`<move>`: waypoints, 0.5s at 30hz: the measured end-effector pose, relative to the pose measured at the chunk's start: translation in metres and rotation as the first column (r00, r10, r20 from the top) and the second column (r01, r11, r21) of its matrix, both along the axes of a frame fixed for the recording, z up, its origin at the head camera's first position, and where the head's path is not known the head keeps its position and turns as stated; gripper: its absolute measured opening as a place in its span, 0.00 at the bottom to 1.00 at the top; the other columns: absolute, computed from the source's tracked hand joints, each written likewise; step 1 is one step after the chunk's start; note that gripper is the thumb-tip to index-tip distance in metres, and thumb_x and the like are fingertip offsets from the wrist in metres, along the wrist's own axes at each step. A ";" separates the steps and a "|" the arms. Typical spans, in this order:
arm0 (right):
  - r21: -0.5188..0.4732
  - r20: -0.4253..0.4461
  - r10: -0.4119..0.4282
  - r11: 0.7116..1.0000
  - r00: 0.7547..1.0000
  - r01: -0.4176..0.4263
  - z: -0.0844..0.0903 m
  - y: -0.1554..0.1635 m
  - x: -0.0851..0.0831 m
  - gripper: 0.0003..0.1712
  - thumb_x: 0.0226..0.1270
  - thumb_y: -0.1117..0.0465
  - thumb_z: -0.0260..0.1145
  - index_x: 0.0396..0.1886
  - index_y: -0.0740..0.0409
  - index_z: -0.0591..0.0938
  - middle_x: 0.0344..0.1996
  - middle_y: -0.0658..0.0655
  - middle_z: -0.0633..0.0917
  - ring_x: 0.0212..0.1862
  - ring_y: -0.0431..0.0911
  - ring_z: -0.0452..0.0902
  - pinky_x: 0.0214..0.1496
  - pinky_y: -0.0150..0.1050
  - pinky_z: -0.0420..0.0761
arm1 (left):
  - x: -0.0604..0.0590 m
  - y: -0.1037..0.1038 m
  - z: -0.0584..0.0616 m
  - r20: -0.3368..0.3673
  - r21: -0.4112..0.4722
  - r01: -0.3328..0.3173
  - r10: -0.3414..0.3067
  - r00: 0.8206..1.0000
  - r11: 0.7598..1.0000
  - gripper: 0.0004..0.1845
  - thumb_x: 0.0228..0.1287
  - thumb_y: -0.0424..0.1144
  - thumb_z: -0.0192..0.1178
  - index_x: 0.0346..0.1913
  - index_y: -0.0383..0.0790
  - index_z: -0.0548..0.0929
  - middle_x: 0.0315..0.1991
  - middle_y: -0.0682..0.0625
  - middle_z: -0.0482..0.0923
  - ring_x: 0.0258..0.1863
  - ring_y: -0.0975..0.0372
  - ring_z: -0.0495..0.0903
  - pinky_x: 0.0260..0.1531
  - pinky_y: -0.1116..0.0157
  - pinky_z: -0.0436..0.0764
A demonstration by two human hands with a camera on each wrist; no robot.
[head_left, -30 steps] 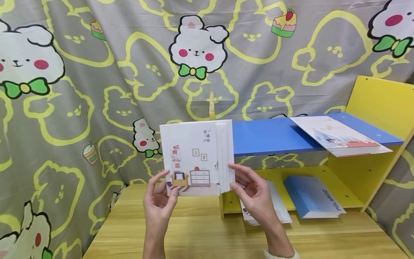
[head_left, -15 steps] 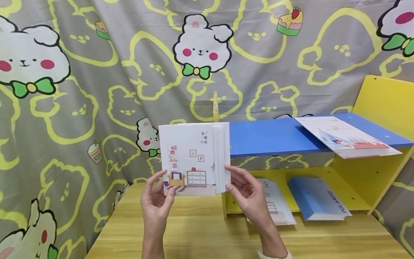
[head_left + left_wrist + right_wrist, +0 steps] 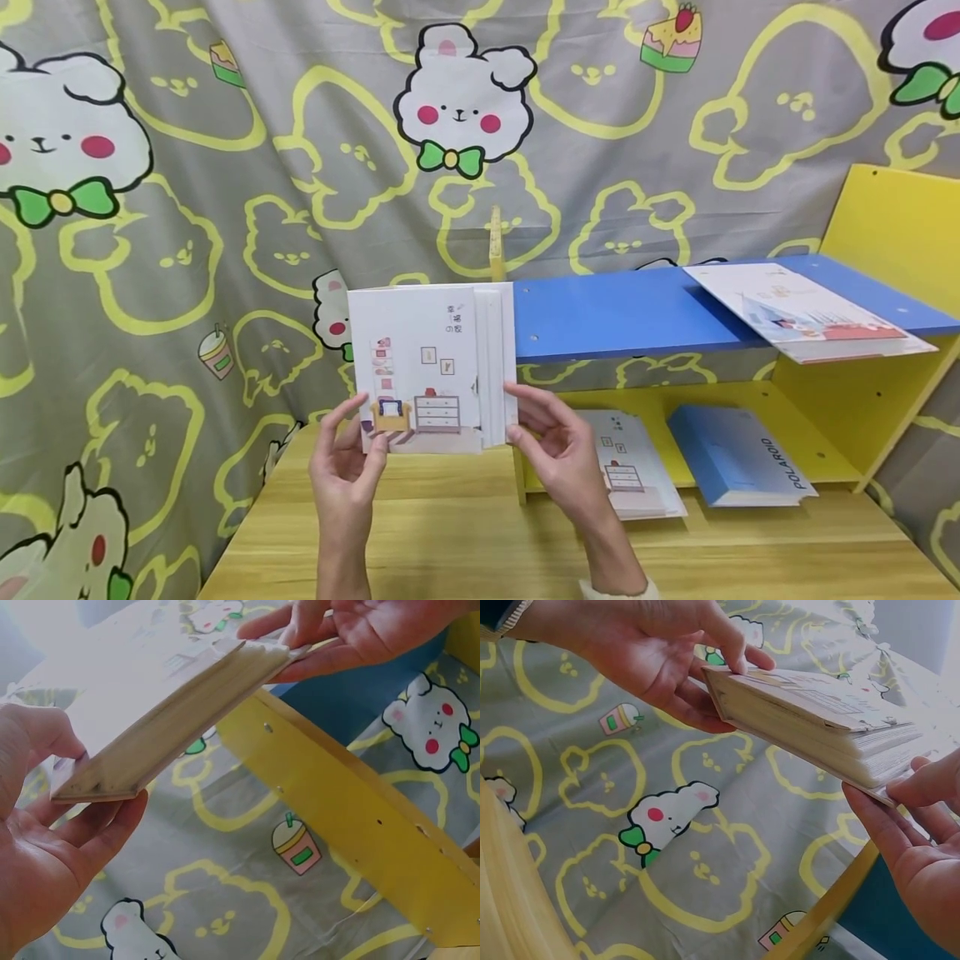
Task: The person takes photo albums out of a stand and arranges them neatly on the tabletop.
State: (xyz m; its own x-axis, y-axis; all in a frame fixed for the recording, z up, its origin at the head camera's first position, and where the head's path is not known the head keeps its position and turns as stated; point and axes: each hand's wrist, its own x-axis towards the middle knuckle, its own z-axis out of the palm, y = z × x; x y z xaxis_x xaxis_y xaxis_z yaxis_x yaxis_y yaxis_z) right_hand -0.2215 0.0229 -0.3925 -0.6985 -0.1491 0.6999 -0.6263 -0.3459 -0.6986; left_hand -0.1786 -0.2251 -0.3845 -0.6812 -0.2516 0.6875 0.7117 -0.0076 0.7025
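Both hands hold up a thick, white-covered book [image 3: 408, 358] above the wooden table in the head view. Its cover shows a yellow armchair, a chest of drawers and small pictures. My left hand [image 3: 347, 467] pinches the lower left corner, thumb on the front cover. At the right edge, my right hand [image 3: 558, 458] pinches the part that sticks out beyond the front cover, where the page edges fan out. In the left wrist view the book [image 3: 172, 720] is tilted, its thick page block facing the camera. The right wrist view shows the page block [image 3: 795, 739] between two hard covers.
A yellow shelf unit [image 3: 892, 225] with a blue upper board [image 3: 600, 317] stands at the right. A white book [image 3: 795, 312] overhangs that board. Below, a similar white book [image 3: 637, 467] and a blue POLAROID book [image 3: 738, 458] jut over the wooden table [image 3: 450, 533]. A patterned curtain [image 3: 300, 125] hangs behind.
The book and both hands have shifted a little to the left. More of the lower white book shows beside my right hand. The grip of both hands looks the same.
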 end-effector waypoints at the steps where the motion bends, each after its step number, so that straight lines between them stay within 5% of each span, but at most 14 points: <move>1: -0.002 -0.002 0.003 1.000 1.000 -0.003 0.000 -0.001 0.000 0.30 0.64 0.82 0.63 0.67 0.70 0.75 0.63 0.66 0.81 0.58 0.54 0.83 0.56 0.45 0.83 | 0.000 0.000 0.000 -0.006 0.001 0.003 -0.003 1.000 1.000 0.29 0.64 0.12 0.53 0.68 0.26 0.69 0.57 0.38 0.83 0.43 0.58 0.86 0.35 0.71 0.83; 15: -0.007 -0.014 0.022 1.000 1.000 -0.022 -0.001 -0.012 -0.002 0.30 0.64 0.82 0.63 0.66 0.69 0.76 0.63 0.65 0.80 0.58 0.52 0.83 0.53 0.44 0.85 | -0.001 -0.007 0.000 -0.010 0.031 -0.025 0.025 1.000 0.999 0.28 0.64 0.12 0.52 0.68 0.25 0.70 0.53 0.40 0.85 0.39 0.62 0.84 0.30 0.74 0.79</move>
